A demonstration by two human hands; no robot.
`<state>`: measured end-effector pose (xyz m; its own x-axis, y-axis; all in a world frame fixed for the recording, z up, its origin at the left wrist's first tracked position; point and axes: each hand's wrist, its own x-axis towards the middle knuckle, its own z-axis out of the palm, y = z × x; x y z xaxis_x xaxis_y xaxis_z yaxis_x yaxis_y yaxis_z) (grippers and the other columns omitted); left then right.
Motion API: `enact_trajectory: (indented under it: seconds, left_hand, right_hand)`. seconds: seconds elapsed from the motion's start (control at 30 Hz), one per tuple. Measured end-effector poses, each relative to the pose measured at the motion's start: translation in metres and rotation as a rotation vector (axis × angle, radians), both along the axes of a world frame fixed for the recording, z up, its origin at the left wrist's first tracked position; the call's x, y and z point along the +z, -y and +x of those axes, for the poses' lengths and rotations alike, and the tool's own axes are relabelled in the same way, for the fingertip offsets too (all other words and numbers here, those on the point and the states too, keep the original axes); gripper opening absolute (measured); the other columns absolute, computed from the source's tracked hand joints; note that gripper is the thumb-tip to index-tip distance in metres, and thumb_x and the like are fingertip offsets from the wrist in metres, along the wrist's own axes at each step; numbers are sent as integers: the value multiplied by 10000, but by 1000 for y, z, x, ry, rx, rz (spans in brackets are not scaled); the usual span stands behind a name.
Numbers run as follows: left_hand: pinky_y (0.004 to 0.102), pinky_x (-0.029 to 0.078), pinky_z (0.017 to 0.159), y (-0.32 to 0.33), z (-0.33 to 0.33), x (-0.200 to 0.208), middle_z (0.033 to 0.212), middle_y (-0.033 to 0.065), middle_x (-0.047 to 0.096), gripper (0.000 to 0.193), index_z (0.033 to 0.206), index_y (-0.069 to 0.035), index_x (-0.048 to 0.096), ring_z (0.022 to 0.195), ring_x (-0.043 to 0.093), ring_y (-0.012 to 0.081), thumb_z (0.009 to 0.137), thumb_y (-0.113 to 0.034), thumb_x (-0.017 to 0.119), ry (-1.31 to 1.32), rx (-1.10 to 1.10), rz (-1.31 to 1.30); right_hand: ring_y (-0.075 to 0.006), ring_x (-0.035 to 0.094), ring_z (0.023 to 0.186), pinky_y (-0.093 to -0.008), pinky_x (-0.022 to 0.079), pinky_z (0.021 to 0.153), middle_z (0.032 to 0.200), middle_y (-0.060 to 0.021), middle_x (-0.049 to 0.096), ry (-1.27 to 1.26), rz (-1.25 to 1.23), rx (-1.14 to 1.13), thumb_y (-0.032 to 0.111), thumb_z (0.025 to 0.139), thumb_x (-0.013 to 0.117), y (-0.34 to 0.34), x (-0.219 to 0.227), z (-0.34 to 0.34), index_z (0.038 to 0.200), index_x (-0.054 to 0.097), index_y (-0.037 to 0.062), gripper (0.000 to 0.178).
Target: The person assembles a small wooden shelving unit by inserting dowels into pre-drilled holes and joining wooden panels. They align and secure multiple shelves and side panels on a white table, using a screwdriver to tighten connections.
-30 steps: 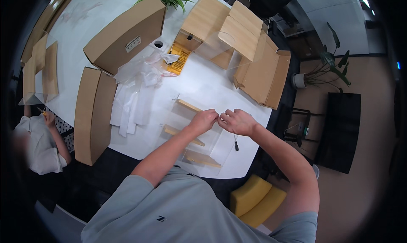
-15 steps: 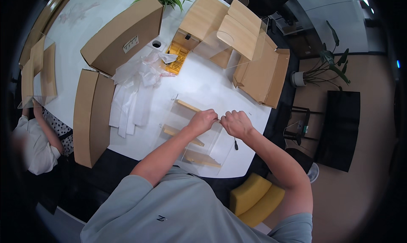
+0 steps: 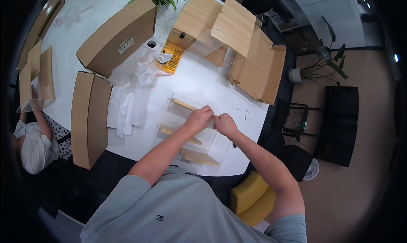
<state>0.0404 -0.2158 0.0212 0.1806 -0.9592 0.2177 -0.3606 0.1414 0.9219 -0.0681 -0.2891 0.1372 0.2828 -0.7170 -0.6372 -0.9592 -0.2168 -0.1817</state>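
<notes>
My left hand (image 3: pixel 198 120) and my right hand (image 3: pixel 225 125) meet above the white table (image 3: pixel 199 79), fingers closed in pinches close together. Whatever small thing lies between the fingertips is too small to make out. Beneath them rests a clear plastic panel (image 3: pixel 178 115) with wooden strips: a far strip (image 3: pixel 183 103), a middle strip (image 3: pixel 168 131) partly hidden by my left forearm, and a near strip (image 3: pixel 201 159). A dark-handled screwdriver (image 3: pixel 235 145) lies mostly covered by my right wrist. Several small, thin pieces (image 3: pixel 246 114) are scattered to the right of my right hand.
Clear plastic bags (image 3: pixel 135 79) and a yellow tool case (image 3: pixel 171 58) lie farther left. Cardboard boxes (image 3: pixel 90 120) stand along the left; an open carton (image 3: pixel 258 73) and a wood-and-clear-plastic unit (image 3: pixel 199 14) are at the back. A person (image 3: pixel 38 145) handles another piece at far left. A yellow chair (image 3: pixel 250 198) stands near right.
My right hand has shifted left and slightly down, and its fingers have turned. Small pieces on the table beside it now show. The screwdriver is more covered by my right wrist.
</notes>
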Motion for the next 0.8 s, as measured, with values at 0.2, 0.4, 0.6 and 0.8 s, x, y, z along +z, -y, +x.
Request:
enact_trajectory:
  seconds: [0.2,0.4,0.6,0.8]
  left_hand:
    - [400,573,718,1,2,2,972,58,665,48,866,-47,713,815,690,286,839,-8,712,11,-39,2]
    - [405,567,717,0,5,3,963,62,653,27,869,-40,696,829,682,287,852,-21,704,44,-55,8]
    - [403,567,710,2,7,0,948,68,647,61,863,-33,683,812,674,293,818,6,688,35,-71,29]
    - [400,568,693,1,9,1,938,67,644,75,850,-33,666,796,674,293,796,12,692,25,-67,-8]
  right_hand:
    - [-330,706,797,-465,560,713,861,-142,707,-32,-224,482,267,981,548,-6,42,2,737,702,29,374]
    - [-216,608,766,-378,480,564,803,-39,597,-110,-489,1384,186,860,621,18,44,-2,703,645,98,182]
    - [-186,566,732,-329,417,534,743,-29,594,-196,-567,1521,152,798,638,8,30,10,669,657,101,140]
    - [-181,553,682,-336,396,537,699,-23,585,-253,-489,1526,143,788,634,5,27,13,666,656,91,134]
